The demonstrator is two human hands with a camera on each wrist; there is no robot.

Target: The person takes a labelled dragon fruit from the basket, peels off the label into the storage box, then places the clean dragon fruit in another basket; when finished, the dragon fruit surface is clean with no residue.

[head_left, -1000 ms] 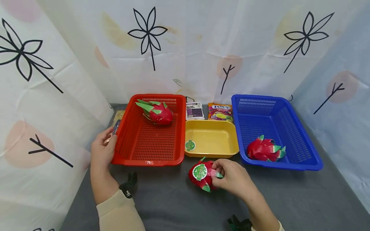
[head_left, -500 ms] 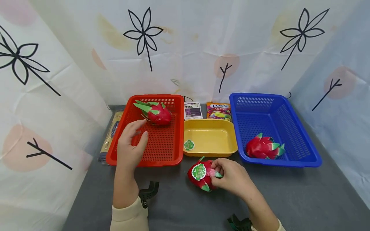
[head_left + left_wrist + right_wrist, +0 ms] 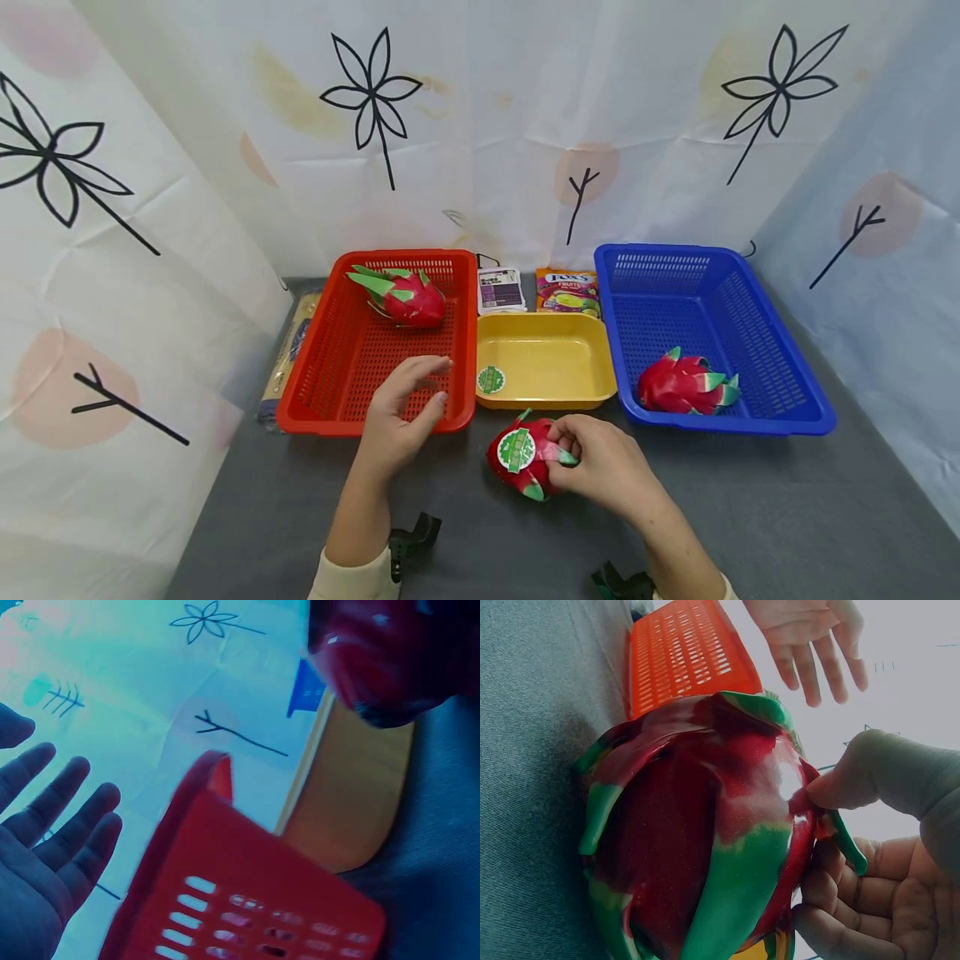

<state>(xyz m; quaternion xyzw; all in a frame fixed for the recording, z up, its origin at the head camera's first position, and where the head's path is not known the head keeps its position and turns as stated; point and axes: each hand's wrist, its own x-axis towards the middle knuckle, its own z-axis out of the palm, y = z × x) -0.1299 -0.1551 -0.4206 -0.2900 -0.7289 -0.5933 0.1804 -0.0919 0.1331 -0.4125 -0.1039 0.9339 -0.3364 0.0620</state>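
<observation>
In front of the yellow tray [image 3: 555, 358] a dragon fruit [image 3: 504, 457] with a green and white round sticker lies on the grey table. My right hand [image 3: 607, 458] pinches one of its leaf tips between thumb and fingers, as the right wrist view also shows of this dragon fruit [image 3: 675, 817]. Over the front right corner of the red basket [image 3: 330, 421] hovers my left hand [image 3: 401, 417], fingers spread and holding nothing. Another dragon fruit [image 3: 412, 304] lies at the back of the red basket. A further dragon fruit [image 3: 681, 383] sits at the front of the blue basket [image 3: 750, 333].
Behind the yellow tray are a Fox's candy packet [image 3: 567, 292] and a white and purple packet [image 3: 500, 289]. A tan and blue packet [image 3: 288, 358] lies left of the red basket. A round green sticker [image 3: 491, 379] is on the tray. Patterned curtains [image 3: 480, 125] enclose the table.
My left hand has let go of the packet left of the red basket and moved right across the basket to its front corner. My right hand and its dragon fruit have stayed put.
</observation>
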